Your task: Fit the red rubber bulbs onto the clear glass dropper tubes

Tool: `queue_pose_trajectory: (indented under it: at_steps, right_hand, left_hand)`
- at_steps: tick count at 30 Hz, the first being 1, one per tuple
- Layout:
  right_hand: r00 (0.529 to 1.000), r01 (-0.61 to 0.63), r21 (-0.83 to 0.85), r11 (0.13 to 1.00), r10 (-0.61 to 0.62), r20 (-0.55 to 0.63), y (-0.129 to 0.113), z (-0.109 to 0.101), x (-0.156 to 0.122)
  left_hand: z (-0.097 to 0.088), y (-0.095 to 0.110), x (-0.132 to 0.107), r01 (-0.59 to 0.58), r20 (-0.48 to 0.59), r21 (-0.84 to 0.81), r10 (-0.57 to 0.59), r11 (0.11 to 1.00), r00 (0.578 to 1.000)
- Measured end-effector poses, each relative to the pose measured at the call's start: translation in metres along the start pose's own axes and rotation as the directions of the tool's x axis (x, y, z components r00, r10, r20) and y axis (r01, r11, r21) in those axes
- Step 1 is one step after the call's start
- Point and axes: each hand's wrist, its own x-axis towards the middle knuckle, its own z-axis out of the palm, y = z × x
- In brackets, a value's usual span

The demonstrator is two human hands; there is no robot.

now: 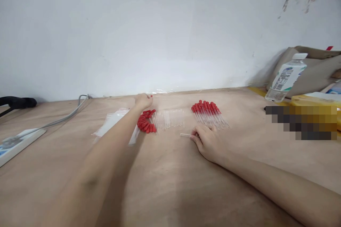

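Head view: left of centre, the left hand [143, 101] seems to pinch a red cap [151, 96] above piled caps [145, 126]; mid-frame lie clear tubes [167, 118]; right of centre, the right hand [207, 141] grips 1 tube [184, 134] below capped ones [205, 108]; probably a capping step, calling next for lining up cap and tube

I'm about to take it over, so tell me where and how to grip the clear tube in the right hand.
Probably pinch the clear tube by its exposed end, coming from the left: it is thin and straight, and that end juts leftward out of the right hand.
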Motion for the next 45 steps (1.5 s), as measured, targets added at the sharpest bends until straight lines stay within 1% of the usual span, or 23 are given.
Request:
queue_pose_trajectory:
  at_steps: [2, 3, 4, 5, 6, 7, 8, 10, 11, 13, 15, 17, 21, 24, 27, 30, 32, 34, 37, 39, 42, 43, 45]
  right_hand:
    - [0.999, 0.043, 0.065, 0.997, -0.044, 0.005, 0.0, 0.001, 0.0]
    - [0.997, 0.074, 0.09, 0.993, -0.075, 0.01, 0.001, 0.002, 0.0]
    - [0.994, 0.104, 0.113, 0.988, -0.107, 0.015, 0.001, 0.003, 0.0]
    - [0.991, 0.131, 0.132, 0.983, -0.134, 0.016, 0.001, 0.004, 0.0]
    - [0.988, 0.151, 0.146, 0.978, -0.154, 0.013, 0.002, 0.004, -0.001]
    - [0.986, 0.162, 0.155, 0.975, -0.165, 0.01, 0.002, 0.005, -0.001]
    - [0.985, 0.169, 0.161, 0.972, -0.172, 0.008, 0.003, 0.005, -0.001]
    - [0.984, 0.178, 0.167, 0.97, -0.18, -0.001, 0.003, 0.005, -0.002]
    - [0.983, 0.183, 0.167, 0.969, -0.184, -0.01, 0.003, 0.004, -0.002]
    - [0.98, 0.2, 0.164, 0.966, -0.197, -0.029, 0.003, 0.002, -0.002]
    - [0.977, 0.215, 0.165, 0.963, -0.21, -0.046, 0.003, 0.001, -0.002]
    - [0.975, 0.222, 0.177, 0.959, -0.216, -0.057, 0.002, -0.001, -0.002]
    - [0.972, 0.234, 0.229, 0.945, -0.225, -0.066, -0.001, -0.002, -0.003]
    - [0.971, 0.239, 0.265, 0.934, -0.237, -0.04, -0.003, -0.003, -0.004]
    - [0.97, 0.237, 0.286, 0.928, -0.242, -0.017, -0.005, -0.003, -0.004]
    - [0.965, 0.251, 0.314, 0.916, -0.263, -0.003, -0.006, -0.004, -0.003]
    - [0.958, 0.255, 0.36, 0.897, -0.284, 0.028, -0.006, -0.004, -0.002]
    - [0.953, 0.246, 0.418, 0.875, -0.296, 0.06, -0.006, -0.003, 0.0]
    - [0.948, 0.239, 0.483, 0.842, -0.31, 0.071, -0.004, -0.001, 0.004]
    - [0.941, 0.255, 0.498, 0.829, -0.331, 0.069, -0.001, 0.001, 0.005]
    - [0.925, 0.317, 0.449, 0.835, -0.377, 0.049, 0.003, 0.003, 0.006]
    - [0.92, 0.347, 0.4, 0.848, -0.391, 0.031, 0.003, 0.005, 0.005]
    - [0.914, 0.394, 0.259, 0.882, -0.405, -0.01, 0.004, 0.007, 0.003]
  left_hand:
    - [-0.008, 0.006, -0.03, -0.111, -0.034, -0.057, 0.109, 0.992, 0.993]
    - [-0.01, 0.007, -0.049, -0.193, -0.028, -0.104, 0.191, 0.976, 0.981]
    - [-0.01, 0.007, -0.07, -0.321, -0.009, -0.227, 0.328, 0.919, 0.945]
    - [-0.01, 0.006, -0.091, -0.39, 0.032, -0.343, 0.426, 0.854, 0.904]
    - [-0.008, 0.004, -0.112, -0.4, 0.088, -0.456, 0.487, 0.795, 0.869]
    - [-0.005, 0.002, -0.131, -0.371, 0.149, -0.55, 0.525, 0.748, 0.838]
    - [-0.001, 0.0, -0.147, -0.32, 0.192, -0.623, 0.536, 0.714, 0.822]
    - [0.007, -0.003, -0.168, -0.23, 0.241, -0.692, 0.52, 0.684, 0.82]
    - [0.011, -0.004, -0.174, -0.222, 0.239, -0.697, 0.512, 0.682, 0.825]
    - [0.018, -0.004, -0.177, -0.265, 0.203, -0.667, 0.512, 0.696, 0.834]
    - [0.023, -0.005, -0.175, -0.325, 0.166, -0.618, 0.523, 0.716, 0.836]
    - [0.025, -0.005, -0.173, -0.356, 0.155, -0.578, 0.528, 0.734, 0.835]
    - [0.026, -0.005, -0.176, -0.381, 0.151, -0.539, 0.531, 0.751, 0.834]
    - [0.023, -0.004, -0.179, -0.368, 0.164, -0.56, 0.535, 0.742, 0.829]
    - [0.023, -0.002, -0.179, -0.336, 0.17, -0.608, 0.531, 0.719, 0.83]
    - [0.025, -0.002, -0.179, -0.233, 0.206, -0.699, 0.502, 0.676, 0.84]
    - [0.028, -0.004, -0.179, -0.164, 0.226, -0.753, 0.485, 0.637, 0.845]
    - [0.03, -0.006, -0.18, -0.133, 0.23, -0.78, 0.478, 0.611, 0.848]
    - [0.03, -0.007, -0.18, -0.105, 0.253, -0.801, 0.492, 0.59, 0.833]
    - [0.03, -0.008, -0.181, -0.078, 0.284, -0.81, 0.507, 0.581, 0.814]
    - [0.029, -0.007, -0.181, -0.038, 0.339, -0.804, 0.511, 0.593, 0.79]
    - [0.029, -0.006, -0.181, -0.028, 0.351, -0.797, 0.501, 0.603, 0.791]
    - [0.029, -0.005, -0.18, -0.015, 0.357, -0.781, 0.466, 0.625, 0.81]
